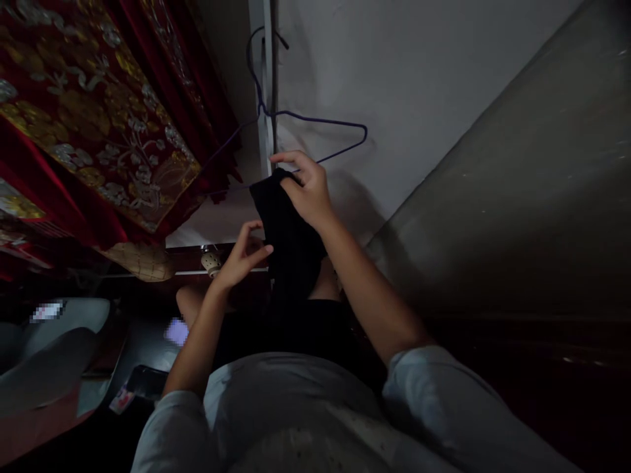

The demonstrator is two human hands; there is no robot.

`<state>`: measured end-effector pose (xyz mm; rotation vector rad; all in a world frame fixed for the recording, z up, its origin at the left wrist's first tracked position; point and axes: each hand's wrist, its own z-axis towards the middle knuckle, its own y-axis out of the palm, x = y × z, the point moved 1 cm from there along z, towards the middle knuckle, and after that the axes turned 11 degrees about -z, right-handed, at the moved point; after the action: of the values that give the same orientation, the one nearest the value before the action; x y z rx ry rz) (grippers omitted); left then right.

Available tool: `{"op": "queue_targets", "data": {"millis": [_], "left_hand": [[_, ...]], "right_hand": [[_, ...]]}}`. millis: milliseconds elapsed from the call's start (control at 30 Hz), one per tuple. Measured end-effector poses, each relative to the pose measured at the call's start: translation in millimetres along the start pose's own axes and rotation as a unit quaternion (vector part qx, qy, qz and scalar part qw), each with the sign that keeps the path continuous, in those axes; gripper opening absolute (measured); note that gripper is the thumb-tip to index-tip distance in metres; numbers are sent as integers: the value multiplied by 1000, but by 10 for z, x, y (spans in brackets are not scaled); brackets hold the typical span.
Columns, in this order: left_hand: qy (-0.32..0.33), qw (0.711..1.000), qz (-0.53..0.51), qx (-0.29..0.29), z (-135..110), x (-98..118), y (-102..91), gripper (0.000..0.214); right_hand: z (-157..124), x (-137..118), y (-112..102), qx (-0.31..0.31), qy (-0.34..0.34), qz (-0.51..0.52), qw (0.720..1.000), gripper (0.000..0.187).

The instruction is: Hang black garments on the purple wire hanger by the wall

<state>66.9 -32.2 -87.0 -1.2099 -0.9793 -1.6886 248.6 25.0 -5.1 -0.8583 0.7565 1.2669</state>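
A purple wire hanger (320,119) hangs by its hook from a pale upright rail by the wall. Black cloth, perhaps a garment (290,243), is draped at the hanger's lower bar and drops towards my lap; its exact kind is hard to make out in the dim light. My right hand (309,190) pinches the top of this cloth near the bar, thumb against it and index finger stretched out. To the left of the cloth, my left hand (241,256) is held with thumb and fingers apart, close to the cloth's edge, gripping nothing visible.
A red curtain-like cloth (98,118) with gold and silver embroidery hangs at upper left. The white wall (394,66) rises behind the hanger, with a grey-green panel (532,171) at right. A grey chair (54,348) and a dark seat (142,348) stand at lower left.
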Motion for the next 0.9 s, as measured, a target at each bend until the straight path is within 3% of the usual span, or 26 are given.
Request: {"op": "queue_targets", "data": {"millis": [133,233,333,433,533,600,667,767,833,900], "left_hand": [[32,999,-30,14,171,-116,-15,60],[86,993,-61,46,237,-260,42,61],[151,979,-67,115,226,-300,55,52],[169,971,-71,152,187,-229,-6,47],[111,979,-88,150,129,-197,-109,54],[23,990,-86,111,56,-246,-181,57],[-54,997,-21,49,-50,-325,-260,51],[-98,991,94,-14,-206,-390,-431,31],[-116,985,130,-15,-243,-344,-592,20],[-107,978,179,7,-184,-210,-786,23]], "right_hand": [[57,-25,120,-53,-37,-17,998,16],[82,-27,80,-87,-36,-36,995,8],[204,63,-61,-65,-33,-55,996,6],[372,302,-197,-5,-34,-80,996,16],[473,670,-243,40,-28,-111,993,21],[474,906,-254,48,-16,-140,989,18],[435,1063,-297,28,-8,-183,983,12],[365,1094,-466,-3,-33,-254,967,23],[350,1013,-608,2,-54,-286,957,33],[360,911,-714,5,-64,-308,949,39]]}}
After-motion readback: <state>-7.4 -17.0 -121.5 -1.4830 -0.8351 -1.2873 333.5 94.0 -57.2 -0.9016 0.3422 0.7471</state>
